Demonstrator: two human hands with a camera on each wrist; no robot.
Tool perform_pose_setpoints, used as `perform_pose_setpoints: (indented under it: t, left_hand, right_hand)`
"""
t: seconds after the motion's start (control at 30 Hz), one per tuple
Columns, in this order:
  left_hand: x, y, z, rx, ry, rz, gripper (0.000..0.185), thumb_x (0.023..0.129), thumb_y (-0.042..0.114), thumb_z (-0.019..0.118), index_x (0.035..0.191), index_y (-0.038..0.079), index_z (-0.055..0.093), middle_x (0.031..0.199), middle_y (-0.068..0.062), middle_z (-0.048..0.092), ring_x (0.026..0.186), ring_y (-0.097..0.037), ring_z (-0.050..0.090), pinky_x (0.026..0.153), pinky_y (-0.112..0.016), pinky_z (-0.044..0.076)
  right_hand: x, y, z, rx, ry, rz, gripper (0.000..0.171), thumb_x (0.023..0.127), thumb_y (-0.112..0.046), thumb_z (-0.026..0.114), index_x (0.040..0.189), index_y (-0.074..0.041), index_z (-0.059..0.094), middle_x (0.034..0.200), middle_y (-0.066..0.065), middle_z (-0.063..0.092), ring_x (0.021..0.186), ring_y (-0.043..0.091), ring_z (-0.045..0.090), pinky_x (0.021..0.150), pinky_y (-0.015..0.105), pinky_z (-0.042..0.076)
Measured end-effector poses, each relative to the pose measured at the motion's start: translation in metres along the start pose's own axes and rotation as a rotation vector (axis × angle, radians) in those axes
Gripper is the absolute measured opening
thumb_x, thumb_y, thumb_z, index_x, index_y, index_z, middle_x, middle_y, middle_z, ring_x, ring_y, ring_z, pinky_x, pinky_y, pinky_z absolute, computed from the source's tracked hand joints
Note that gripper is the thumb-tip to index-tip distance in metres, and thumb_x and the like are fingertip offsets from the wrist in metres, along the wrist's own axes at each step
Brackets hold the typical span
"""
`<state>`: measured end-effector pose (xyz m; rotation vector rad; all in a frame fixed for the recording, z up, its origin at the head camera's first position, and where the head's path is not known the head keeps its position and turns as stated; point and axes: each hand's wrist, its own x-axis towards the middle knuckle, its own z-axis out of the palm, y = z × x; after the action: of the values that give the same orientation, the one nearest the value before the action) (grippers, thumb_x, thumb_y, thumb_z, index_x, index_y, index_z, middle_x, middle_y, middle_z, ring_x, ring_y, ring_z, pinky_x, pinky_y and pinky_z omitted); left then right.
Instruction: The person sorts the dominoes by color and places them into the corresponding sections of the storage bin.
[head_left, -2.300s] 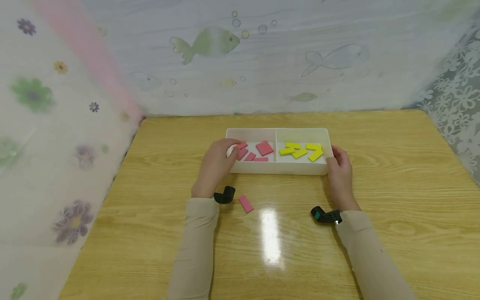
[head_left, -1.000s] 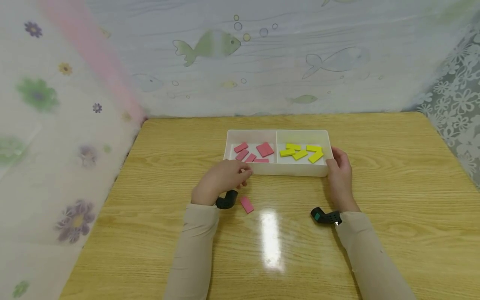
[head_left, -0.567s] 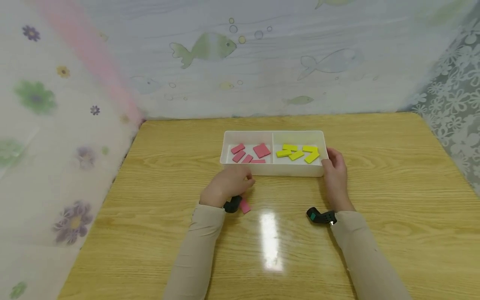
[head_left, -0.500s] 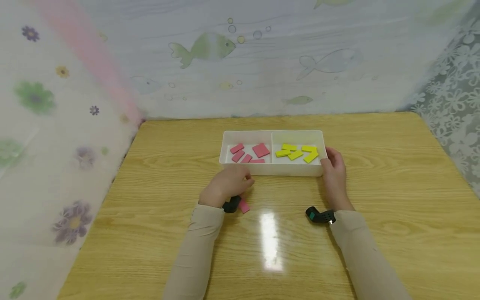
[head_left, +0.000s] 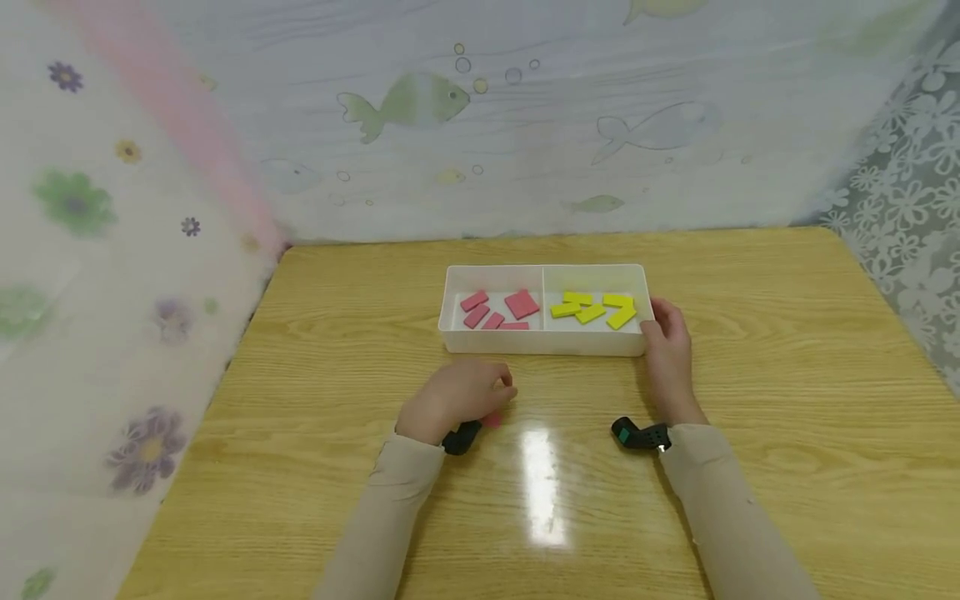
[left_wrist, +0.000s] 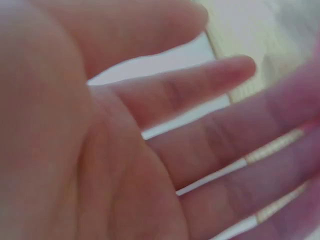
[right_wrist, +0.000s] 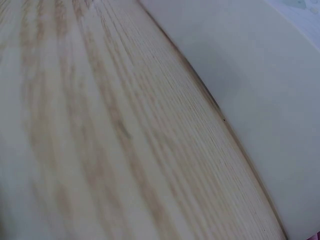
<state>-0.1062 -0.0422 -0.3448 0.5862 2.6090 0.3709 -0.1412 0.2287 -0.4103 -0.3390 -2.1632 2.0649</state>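
A white two-compartment box (head_left: 540, 342) stands on the table. Flat pink rectangular pieces (head_left: 522, 304) lie in its left compartment, yellow ones (head_left: 591, 313) in its right. My right hand (head_left: 670, 358) grips the box's right end, thumb at the front corner. In front of the box, my left hand (head_left: 461, 396) is over a loose pink piece (head_left: 492, 420) on the table, which it mostly hides. The left wrist view shows this hand's fingers (left_wrist: 200, 145) extended and spread, with the box's white wall behind them. In the right wrist view the box's front wall (right_wrist: 260, 100) runs along the wood.
The wood-grain table (head_left: 315, 333) reaches back to a wall covering printed with fish (head_left: 423, 100). Another patterned covering (head_left: 150, 333) borders the left side. A black wrist camera (head_left: 461, 437) sits below the left hand, and another camera (head_left: 637, 433) by the right wrist.
My left hand has left the box's left end and come down toward me, over the loose pink piece. My right hand has stayed at the right end.
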Motion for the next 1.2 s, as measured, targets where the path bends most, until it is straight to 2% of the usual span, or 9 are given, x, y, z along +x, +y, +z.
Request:
perform_pose_setpoints:
  t: [0.13,0.23,0.37,0.57,0.8,1.0,1.13,1.2]
  left_hand:
    - [-0.011,-0.001,0.007,0.027,-0.003,0.046,0.022,0.090,0.025,0.048,0.105,0.017,0.061,0.077,0.009,0.057,0.067,-0.007,0.050,0.067,-0.026,0.043]
    - [-0.019,0.000,0.011,0.089,0.037,0.073,0.020,0.088,0.019,0.049,0.103,0.016,0.062,0.085,0.006,0.055,0.066,-0.008,0.049,0.061,-0.025,0.043]
    - [-0.026,0.001,0.015,0.166,0.097,0.108,0.017,0.087,0.021,0.054,0.101,0.016,0.062,0.083,0.003,0.051,0.063,-0.009,0.046,0.054,-0.023,0.040]
    - [-0.034,-0.008,0.028,0.171,0.137,0.100,0.020,0.080,0.024,0.065,0.098,0.016,0.059,0.082,0.002,0.041,0.067,-0.011,0.041,0.052,-0.023,0.037]
    - [-0.029,-0.013,0.035,0.186,0.257,0.104,0.012,0.080,0.018,0.063,0.090,0.015,0.056,0.086,-0.001,0.037,0.072,-0.015,0.037,0.046,-0.022,0.034]
    - [-0.025,-0.015,0.038,0.196,0.332,0.049,0.012,0.079,0.017,0.063,0.083,0.014,0.052,0.091,-0.005,0.040,0.075,-0.019,0.040,0.045,-0.025,0.035]
    - [-0.021,-0.017,0.040,0.189,0.382,0.026,0.014,0.081,0.019,0.061,0.092,0.013,0.056,0.105,-0.009,0.042,0.085,-0.023,0.045,0.046,-0.028,0.039]
    - [-0.020,-0.018,0.040,0.194,0.408,0.022,0.017,0.082,0.019,0.060,0.097,0.011,0.057,0.106,-0.010,0.043,0.085,-0.023,0.045,0.048,-0.029,0.041]
  right_hand:
    - [0.001,0.000,0.001,0.014,0.002,-0.001,0.040,0.091,-0.015,0.038,0.131,-0.008,0.037,0.134,0.004,0.037,0.122,0.014,0.034,0.098,0.034,0.029]
    - [0.002,-0.001,0.002,0.020,0.002,-0.005,0.040,0.091,-0.015,0.038,0.131,-0.009,0.037,0.134,0.003,0.037,0.122,0.013,0.034,0.098,0.034,0.029]
    - [0.004,-0.001,0.003,0.031,0.007,-0.012,0.040,0.091,-0.015,0.038,0.131,-0.010,0.037,0.133,0.004,0.038,0.121,0.014,0.035,0.098,0.035,0.029]
    - [-0.001,0.005,0.007,0.041,-0.018,-0.011,0.039,0.092,-0.014,0.038,0.131,-0.009,0.037,0.134,0.004,0.037,0.123,0.015,0.033,0.098,0.037,0.029]
    - [0.001,0.006,0.001,0.022,0.009,-0.022,0.039,0.091,-0.015,0.039,0.130,-0.009,0.038,0.133,0.005,0.038,0.122,0.015,0.034,0.098,0.037,0.029]
    - [0.000,0.005,-0.001,0.026,0.012,0.000,0.039,0.091,-0.013,0.038,0.130,-0.008,0.037,0.134,0.006,0.037,0.123,0.016,0.034,0.099,0.037,0.029]
    - [-0.001,0.005,-0.001,0.022,0.014,-0.007,0.039,0.092,-0.015,0.039,0.130,-0.010,0.037,0.134,0.004,0.037,0.122,0.015,0.034,0.098,0.037,0.029]
    - [-0.001,0.005,-0.002,0.023,0.015,-0.012,0.039,0.091,-0.016,0.040,0.130,-0.010,0.038,0.134,0.004,0.037,0.122,0.015,0.035,0.098,0.037,0.030]
